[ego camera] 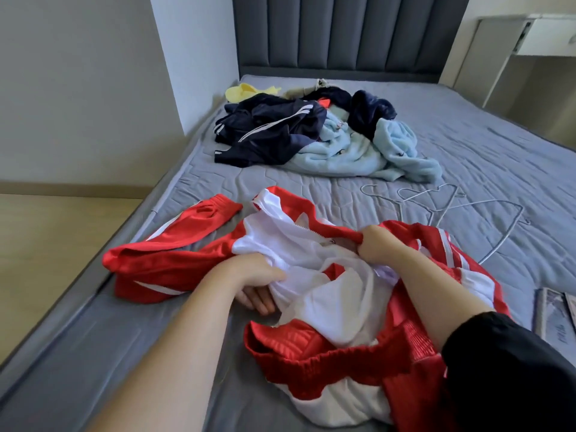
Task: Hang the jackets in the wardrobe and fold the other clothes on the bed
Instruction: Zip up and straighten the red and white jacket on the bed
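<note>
Mattress cloth, grey and quilted, covers the bed [498, 151], which carries everything here. A grey padded headboard [349, 32] stands at its far end. A pale wall [78, 88] with a jutting corner closes the left side, and a white shelf [545, 35] is fixed in the far right corner. Light wood floor [46, 244] runs along the bed's left edge.

The red jacket [327, 360] lies crumpled on the near part of the bed, opened so its white lining [327, 294] faces up. One sleeve [199, 213] stretches toward the left edge. The left hand [252, 275] has its fingers curled into a fold of the lining. The right hand [377, 243] is clamped on the red front edge by the zip.

Farther up, near the headboard, sits a loose pile: a navy jacket [271, 129] with white stripes, a blue fleece [358, 151], a dark plush piece [371, 110] and a yellow piece [243, 92] at the back. Wire hangers [452, 210] lie tangled between the pile and the red jacket, just right of centre. A flat item [551, 310] is cut off by the right edge; I cannot tell what it is.

Bare mattress shows in a strip between the red jacket and the pile, in a wide stretch right of the pile, and in the near left corner under the left forearm. The sleeve's cuff ends short of the bed's left edge.
</note>
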`<control>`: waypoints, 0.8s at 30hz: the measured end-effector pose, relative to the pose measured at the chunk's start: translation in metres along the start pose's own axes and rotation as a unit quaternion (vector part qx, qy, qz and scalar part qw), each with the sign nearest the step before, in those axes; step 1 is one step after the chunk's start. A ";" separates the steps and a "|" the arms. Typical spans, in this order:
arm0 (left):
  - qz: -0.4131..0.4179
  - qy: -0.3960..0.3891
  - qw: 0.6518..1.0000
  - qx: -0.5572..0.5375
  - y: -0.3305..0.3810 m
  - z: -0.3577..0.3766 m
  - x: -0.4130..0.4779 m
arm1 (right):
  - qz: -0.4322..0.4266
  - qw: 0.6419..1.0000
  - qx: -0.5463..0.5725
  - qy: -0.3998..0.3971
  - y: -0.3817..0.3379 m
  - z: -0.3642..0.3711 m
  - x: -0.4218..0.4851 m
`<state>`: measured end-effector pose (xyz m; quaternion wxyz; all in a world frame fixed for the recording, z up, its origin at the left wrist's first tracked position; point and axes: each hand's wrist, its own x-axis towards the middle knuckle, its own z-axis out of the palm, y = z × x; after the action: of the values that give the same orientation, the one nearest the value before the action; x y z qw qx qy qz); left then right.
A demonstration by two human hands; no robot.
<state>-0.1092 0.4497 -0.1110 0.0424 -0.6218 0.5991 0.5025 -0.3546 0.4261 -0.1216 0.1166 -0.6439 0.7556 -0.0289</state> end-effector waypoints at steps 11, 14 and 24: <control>0.185 0.375 0.909 0.005 0.013 -0.032 0.025 | -0.052 0.977 -0.009 -0.204 -0.005 -0.024 -0.012; 0.049 0.284 0.957 0.039 -0.016 -0.009 0.051 | -0.059 0.966 -0.027 -0.248 -0.016 -0.015 -0.016; 0.072 0.267 0.961 -0.005 -0.029 -0.053 0.043 | 0.019 0.997 0.062 0.033 -0.032 -0.026 -0.001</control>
<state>-0.0654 0.3925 -0.1301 -0.1588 -0.6887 0.6296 0.3226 -0.3292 0.4189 -0.0899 0.1318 -0.6196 0.7679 -0.0952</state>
